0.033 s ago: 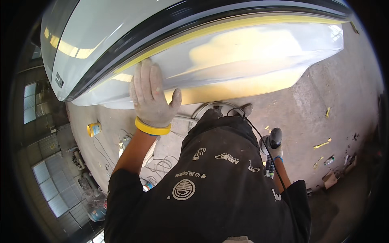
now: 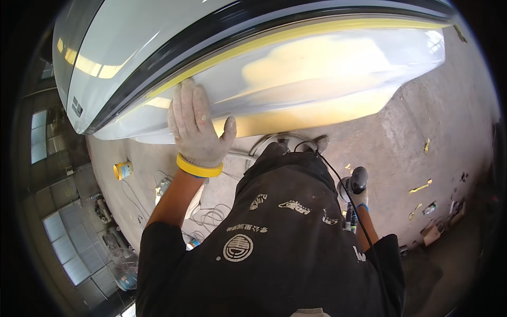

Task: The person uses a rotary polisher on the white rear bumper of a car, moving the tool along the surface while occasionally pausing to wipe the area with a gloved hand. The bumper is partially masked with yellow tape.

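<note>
Our left grip (image 2: 199,129) lay flat at ten o'clock, fingers nearly together and thumb apart, palm against the pale, yellow-patched panel (image 2: 317,79) that curved across twelve o'clock. Toward three o'clock, our right grip (image 2: 362,198) was clamped on a black tool (image 2: 359,179). Yellow tape (image 2: 317,29) edged the panel's upper side, and at nine o'clock we saw a yellow bucket (image 2: 122,170) on the floor (image 2: 391,158).

Smooth, satiny panel (image 2: 317,68), glossy bodywork (image 2: 137,42), tool (image 2: 359,179) of seemingly matt plastic
</note>
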`<state>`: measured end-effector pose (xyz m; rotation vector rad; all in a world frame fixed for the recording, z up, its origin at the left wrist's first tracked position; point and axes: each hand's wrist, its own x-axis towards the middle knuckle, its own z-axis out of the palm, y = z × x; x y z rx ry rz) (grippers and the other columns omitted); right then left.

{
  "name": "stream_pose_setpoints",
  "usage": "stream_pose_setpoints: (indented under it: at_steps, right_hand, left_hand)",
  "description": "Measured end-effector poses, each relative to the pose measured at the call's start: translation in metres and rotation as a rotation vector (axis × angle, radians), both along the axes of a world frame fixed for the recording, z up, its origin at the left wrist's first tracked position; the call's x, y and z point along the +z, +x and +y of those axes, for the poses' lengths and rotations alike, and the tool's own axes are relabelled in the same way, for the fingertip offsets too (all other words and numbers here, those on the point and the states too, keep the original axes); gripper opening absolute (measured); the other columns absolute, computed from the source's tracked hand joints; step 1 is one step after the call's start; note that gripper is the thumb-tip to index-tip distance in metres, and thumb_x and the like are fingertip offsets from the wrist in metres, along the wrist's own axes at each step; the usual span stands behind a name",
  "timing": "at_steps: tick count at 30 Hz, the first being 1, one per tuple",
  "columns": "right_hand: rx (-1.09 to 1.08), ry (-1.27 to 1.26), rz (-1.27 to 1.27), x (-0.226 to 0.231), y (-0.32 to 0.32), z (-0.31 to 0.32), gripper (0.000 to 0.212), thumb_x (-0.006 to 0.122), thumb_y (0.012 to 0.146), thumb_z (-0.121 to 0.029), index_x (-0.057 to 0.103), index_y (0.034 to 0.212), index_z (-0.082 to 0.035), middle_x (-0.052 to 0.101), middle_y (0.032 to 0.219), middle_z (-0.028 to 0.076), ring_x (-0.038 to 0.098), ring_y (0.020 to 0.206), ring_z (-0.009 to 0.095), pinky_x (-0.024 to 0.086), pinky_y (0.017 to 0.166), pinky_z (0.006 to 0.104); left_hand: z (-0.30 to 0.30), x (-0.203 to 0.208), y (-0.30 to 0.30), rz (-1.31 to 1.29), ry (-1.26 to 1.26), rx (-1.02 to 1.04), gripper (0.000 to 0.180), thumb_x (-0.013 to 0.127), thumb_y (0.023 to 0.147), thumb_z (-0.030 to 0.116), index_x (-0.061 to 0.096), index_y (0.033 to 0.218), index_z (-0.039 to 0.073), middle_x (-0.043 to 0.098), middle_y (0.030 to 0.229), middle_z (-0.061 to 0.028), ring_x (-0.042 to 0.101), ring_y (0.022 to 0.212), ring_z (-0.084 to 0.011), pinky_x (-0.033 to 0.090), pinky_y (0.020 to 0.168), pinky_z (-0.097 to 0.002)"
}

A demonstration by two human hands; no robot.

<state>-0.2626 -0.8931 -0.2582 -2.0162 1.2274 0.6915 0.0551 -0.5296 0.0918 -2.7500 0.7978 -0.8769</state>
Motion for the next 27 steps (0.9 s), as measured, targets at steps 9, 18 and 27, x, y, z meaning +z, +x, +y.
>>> stream_pose_setpoints:
  at_steps: [9, 18, 27]
  right_hand:
    - [-0.098, -0.012, -0.014, 0.002, -0.007, 0.003, 0.067, 0.078, 0.066, -0.025, 0.048, 0.123, -0.007, 0.067, 0.107, 0.024, 0.064, 0.103, 0.040, 0.051, 0.088, 0.0460]
    - [-0.195, 0.010, -0.037, -0.006, -0.001, 0.019, 0.082, 0.084, 0.061, -0.028, 0.046, 0.130, -0.005, 0.066, 0.113, 0.021, 0.063, 0.108, 0.035, 0.050, 0.092, 0.0428]
    - [-0.188, -0.032, -0.015, -0.013, -0.021, 0.063, 0.069, 0.078, 0.065, -0.025, 0.047, 0.124, -0.005, 0.066, 0.108, 0.025, 0.064, 0.104, 0.041, 0.050, 0.090, 0.0465]
  left_hand:
    - [-0.180, 0.007, 0.032, 0.112, 0.127, -0.242, 0.054, 0.054, 0.085, 0.028, 0.050, 0.133, 0.003, 0.046, 0.142, -0.0162, 0.037, 0.137, -0.0304, 0.026, 0.114, -0.0453]
    - [-0.247, 0.024, 0.082, 0.091, 0.276, -0.620, 0.065, 0.058, 0.081, 0.028, 0.042, 0.139, 0.004, 0.038, 0.148, -0.0142, 0.033, 0.139, -0.0275, 0.026, 0.114, -0.0415]
    - [-0.154, 0.024, 0.077, 0.281, 0.278, -0.619, 0.076, 0.063, 0.078, 0.028, 0.034, 0.146, 0.006, 0.029, 0.154, -0.0096, 0.028, 0.142, -0.0244, 0.025, 0.115, -0.0397]
